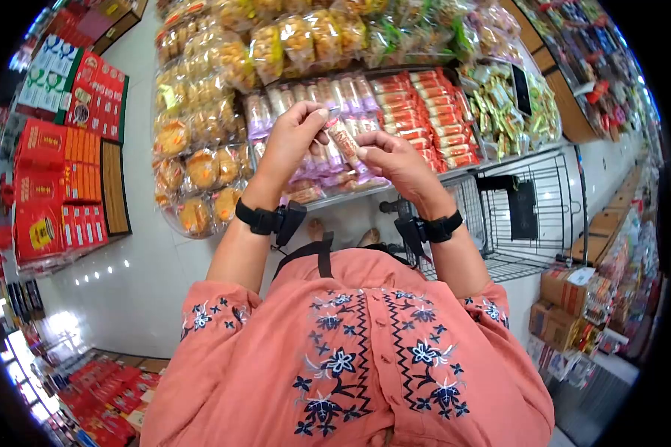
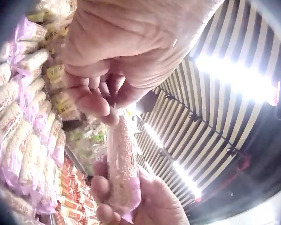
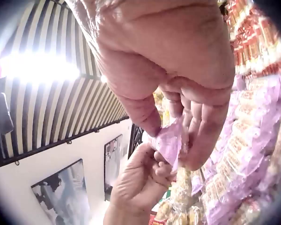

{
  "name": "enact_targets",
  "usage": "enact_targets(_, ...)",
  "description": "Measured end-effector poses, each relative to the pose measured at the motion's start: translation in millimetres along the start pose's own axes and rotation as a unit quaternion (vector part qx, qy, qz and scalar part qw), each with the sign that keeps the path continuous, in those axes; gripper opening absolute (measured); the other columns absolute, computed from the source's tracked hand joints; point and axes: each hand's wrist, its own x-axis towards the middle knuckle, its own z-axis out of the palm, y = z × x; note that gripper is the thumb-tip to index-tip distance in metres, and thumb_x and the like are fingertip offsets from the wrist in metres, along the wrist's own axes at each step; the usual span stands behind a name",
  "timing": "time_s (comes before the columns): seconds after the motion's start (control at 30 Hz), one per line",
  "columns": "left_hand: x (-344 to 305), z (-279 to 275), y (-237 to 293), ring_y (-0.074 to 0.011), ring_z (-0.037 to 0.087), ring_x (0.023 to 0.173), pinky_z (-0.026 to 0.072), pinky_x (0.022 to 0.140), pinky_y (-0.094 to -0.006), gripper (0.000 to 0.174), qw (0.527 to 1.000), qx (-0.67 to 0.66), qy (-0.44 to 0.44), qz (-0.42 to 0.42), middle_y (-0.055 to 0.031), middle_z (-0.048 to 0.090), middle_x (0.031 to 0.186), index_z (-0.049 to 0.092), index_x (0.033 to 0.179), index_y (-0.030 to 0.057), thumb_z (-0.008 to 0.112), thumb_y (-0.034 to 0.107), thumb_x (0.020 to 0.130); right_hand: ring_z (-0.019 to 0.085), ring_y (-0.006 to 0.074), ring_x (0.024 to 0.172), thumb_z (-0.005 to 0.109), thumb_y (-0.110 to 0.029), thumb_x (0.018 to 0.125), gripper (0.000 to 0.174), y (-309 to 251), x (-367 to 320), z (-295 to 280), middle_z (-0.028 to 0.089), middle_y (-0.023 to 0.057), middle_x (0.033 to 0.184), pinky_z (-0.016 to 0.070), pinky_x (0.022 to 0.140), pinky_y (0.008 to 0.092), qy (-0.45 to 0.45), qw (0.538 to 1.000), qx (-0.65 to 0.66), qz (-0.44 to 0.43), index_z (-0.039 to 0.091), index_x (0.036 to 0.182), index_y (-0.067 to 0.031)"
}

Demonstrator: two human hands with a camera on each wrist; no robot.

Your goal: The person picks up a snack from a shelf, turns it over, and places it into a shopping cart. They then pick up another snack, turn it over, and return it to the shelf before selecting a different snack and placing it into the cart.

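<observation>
Between both hands, over the display, is a wrapped snack roll (image 1: 343, 140) with a crinkled coating and purple wrapper ends. My left hand (image 1: 294, 138) pinches its upper tip between thumb and fingers; the left wrist view shows the roll (image 2: 122, 161) hanging upright below those fingertips. At the other end, my right hand (image 1: 406, 164) grips the purple end of the wrapper (image 3: 168, 143) with thumb and fingers. Directly under the hands lie rows of similar purple-wrapped rolls (image 1: 343, 93).
Red-wrapped bars (image 1: 425, 112) fill the section to the right, then gold-wrapped sweets (image 1: 499, 104). Bagged round pastries (image 1: 201, 167) lie at left. A wire shopping cart (image 1: 533, 216) stands close by my right arm. Red gift boxes (image 1: 56, 186) are stacked farther left.
</observation>
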Motion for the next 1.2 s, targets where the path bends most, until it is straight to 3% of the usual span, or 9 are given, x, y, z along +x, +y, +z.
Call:
enact_targets(0.23, -28.6, -28.6, -24.5, -0.0094, 0.063, 0.084, 0.0485, 0.063, -0.0228, 0.04, 0.999, 0.03, 0.039, -0.022, -0.0042, 0.066, 0.1, 0.06, 0.126, 0.0007, 0.058, 0.035, 0.105, 0.049, 0.0016, 0.069, 0.066, -0.017, 0.097, 0.018, 14.2, 38.5, 42.4, 0.055, -0.0073, 0.083, 0.0416, 0.057, 0.019, 0.029, 0.996, 0.079, 0.03, 0.062, 0.113, -0.0084)
enact_targets(0.37, -46.1, -25.3, -36.9, -0.0083, 0.061, 0.088, 0.0495, 0.07, -0.024, 0.039, 0.999, 0.024, 0.028, 0.0, -0.0044, 0.067, 0.108, 0.058, 0.131, -0.0002, 0.064, 0.025, 0.102, 0.05, 0.0033, 0.07, 0.068, -0.019, 0.097, 0.02, 27.5, 59.5, 49.3, 0.057, -0.0037, 0.089, 0.0417, 0.057, 0.0196, 0.009, 0.996, 0.081, 0.041, 0.06, 0.111, -0.0085)
enact_targets(0.4, -42.9, -24.4, -42.3, -0.009, 0.06, 0.094, 0.0515, 0.081, -0.0246, 0.034, 0.999, -0.012, 0.047, 0.016, -0.0045, 0.066, 0.105, 0.058, 0.13, -0.0029, 0.066, 0.013, 0.101, 0.05, 0.004, 0.069, 0.069, -0.019, 0.096, 0.022, 27.5, 61.8, 51.3, 0.057, -0.0024, 0.09, 0.0416, 0.057, 0.0193, 0.001, 0.996, 0.076, 0.05, 0.059, 0.112, -0.0068)
enact_targets(0.57, -38.8, -43.3, -39.1, -0.0158, 0.064, 0.093, 0.0527, 0.08, -0.0299, 0.032, 0.987, 0.138, 0.077, 0.032, -0.0093, 0.066, 0.106, 0.06, 0.125, -0.0009, 0.067, 0.015, 0.099, 0.048, 0.0048, 0.066, 0.069, -0.019, 0.095, 0.023, 25.1, 73.1, 62.4, 0.056, -0.0024, 0.085, 0.0382, 0.055, 0.0204, 0.017, 0.997, 0.042, 0.058, 0.06, 0.109, -0.0042)
enact_targets(0.63, -32.3, -59.3, -35.4, -0.0238, 0.066, 0.092, 0.0535, 0.08, -0.0353, 0.03, 0.943, 0.282, 0.141, 0.106, -0.0128, 0.065, 0.106, 0.061, 0.122, 0.0005, 0.066, 0.015, 0.097, 0.047, 0.0051, 0.066, 0.069, -0.019, 0.094, 0.022, 23.9, 82.4, 61.8, 0.055, -0.0027, 0.083, 0.0365, 0.054, 0.021, 0.025, 0.998, 0.021, 0.056, 0.06, 0.107, -0.0041)
enact_targets(0.7, -25.2, -76.0, -33.0, -0.0334, 0.066, 0.092, 0.0538, 0.08, -0.0416, 0.027, 0.834, 0.446, 0.239, 0.219, -0.0166, 0.063, 0.107, 0.061, 0.119, 0.0023, 0.066, 0.015, 0.095, 0.046, 0.0053, 0.066, 0.069, -0.018, 0.093, 0.02, 36.0, 99.8, 56.1, 0.053, -0.0045, 0.08, 0.0362, 0.057, 0.022, 0.04, 0.998, 0.045, 0.028, 0.06, 0.106, -0.0056)
enact_targets(0.73, -24.8, -78.0, -27.0, -0.0415, 0.064, 0.093, 0.0528, 0.08, -0.0474, 0.024, 0.85, 0.424, 0.253, 0.183, -0.0187, 0.061, 0.109, 0.063, 0.116, 0.0041, 0.065, 0.015, 0.095, 0.045, 0.0048, 0.066, 0.07, -0.019, 0.094, 0.021, 37.3, 105.1, 54.7, 0.052, -0.0058, 0.08, 0.0362, 0.058, 0.0218, 0.041, 0.997, 0.054, 0.022, 0.059, 0.107, -0.0071)
enact_targets(0.93, -4.7, -85.0, -43.3, -0.0411, 0.065, 0.096, 0.0535, 0.081, -0.0485, 0.025, 0.846, 0.444, 0.215, 0.204, -0.0196, 0.064, 0.11, 0.063, 0.117, 0.0048, 0.064, 0.017, 0.095, 0.05, 0.0064, 0.067, 0.066, -0.016, 0.093, 0.014, 44.8, 130.7, 56.3, 0.056, -0.0031, 0.08, 0.0403, 0.06, 0.0225, 0.064, 0.993, 0.099, 0.003, 0.061, 0.1, -0.0062)
enact_targets(1.2, 6.7, -57.6, -42.4, -0.0454, 0.068, 0.098, 0.054, 0.083, -0.0506, 0.037, 0.859, 0.481, 0.158, 0.074, -0.0252, 0.071, 0.107, 0.057, 0.129, 0.001, 0.058, 0.023, 0.1, 0.055, 0.0073, 0.073, 0.066, -0.017, 0.095, 0.012, 54.9, 150.9, 57.5, 0.058, -0.0027, 0.083, 0.045, 0.064, 0.0237, 0.041, 0.986, 0.159, -0.015, 0.061, 0.101, -0.0083)
